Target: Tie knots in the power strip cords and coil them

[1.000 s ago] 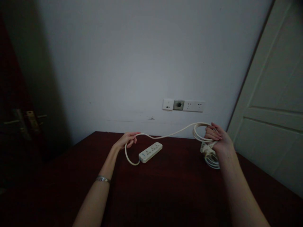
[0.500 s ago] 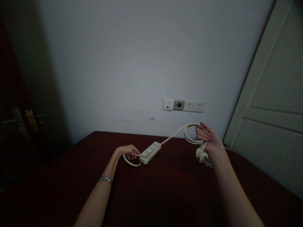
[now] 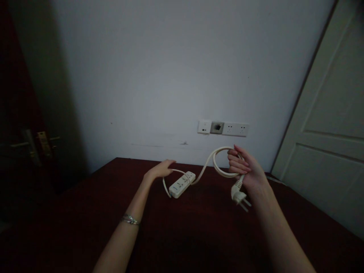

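A white power strip (image 3: 182, 185) lies at a slant on the dark red table (image 3: 182, 235), its sockets facing up. Its white cord (image 3: 201, 173) leaves the near end, bends up through my left hand (image 3: 160, 170) and crosses over the strip to the right. That hand is closed on the cord beside the strip, with one fingertip sticking out; the other fingers are mostly hidden. On the right, my right hand (image 3: 241, 165) is wrapped round coiled loops of the same cord, above the table. The plug (image 3: 239, 194) dangles below it, prongs pointing down and right.
Wall sockets (image 3: 235, 129) and switch plates sit low on the pale wall (image 3: 142, 94) behind the table. A light panelled door (image 3: 327, 151) stands to the right. To the left is a dark door with a brass handle (image 3: 44, 142). Another thin white cord (image 3: 275, 179) lies at the right back.
My left hand has lifted and moved right, drawing its cord loop over the strip. My right hand has shifted slightly left; the cord slackened and the plug swung, showing its prongs.
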Action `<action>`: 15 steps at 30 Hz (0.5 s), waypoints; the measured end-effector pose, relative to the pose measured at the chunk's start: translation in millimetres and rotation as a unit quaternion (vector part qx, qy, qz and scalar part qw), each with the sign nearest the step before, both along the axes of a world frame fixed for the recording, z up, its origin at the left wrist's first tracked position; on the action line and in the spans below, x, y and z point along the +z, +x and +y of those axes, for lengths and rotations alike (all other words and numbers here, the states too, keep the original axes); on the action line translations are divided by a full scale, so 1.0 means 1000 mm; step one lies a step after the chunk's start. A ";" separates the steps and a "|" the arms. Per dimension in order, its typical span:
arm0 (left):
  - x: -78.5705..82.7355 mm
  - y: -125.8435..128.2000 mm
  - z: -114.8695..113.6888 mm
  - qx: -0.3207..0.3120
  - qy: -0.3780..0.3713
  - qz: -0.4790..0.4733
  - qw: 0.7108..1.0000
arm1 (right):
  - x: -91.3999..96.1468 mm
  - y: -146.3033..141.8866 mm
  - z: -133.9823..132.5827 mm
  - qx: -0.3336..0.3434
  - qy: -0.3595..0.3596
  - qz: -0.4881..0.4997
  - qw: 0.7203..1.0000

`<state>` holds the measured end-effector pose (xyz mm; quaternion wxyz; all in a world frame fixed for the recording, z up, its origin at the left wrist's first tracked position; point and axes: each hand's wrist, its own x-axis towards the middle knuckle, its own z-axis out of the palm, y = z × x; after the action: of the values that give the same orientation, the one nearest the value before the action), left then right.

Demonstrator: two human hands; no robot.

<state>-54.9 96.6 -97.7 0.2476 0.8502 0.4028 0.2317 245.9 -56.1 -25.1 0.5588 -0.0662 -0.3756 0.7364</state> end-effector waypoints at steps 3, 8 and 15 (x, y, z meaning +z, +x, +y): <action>0.023 0.025 -0.028 -0.012 0.041 -0.156 0.987 | 0.002 -0.009 -0.002 0.011 0.014 -0.014 1.000; 0.051 0.067 -0.087 -0.179 -0.092 -0.364 0.910 | 0.004 -0.025 -0.005 0.020 0.045 -0.021 0.999; 0.049 0.098 -0.124 -0.167 -0.199 -0.439 0.860 | 0.000 -0.045 -0.002 0.056 0.061 -0.044 0.996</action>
<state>43.3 -27.1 -49.1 0.5978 0.6473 0.1416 0.4513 200.6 -58.3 -25.6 0.5022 -0.0433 -0.4473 0.7388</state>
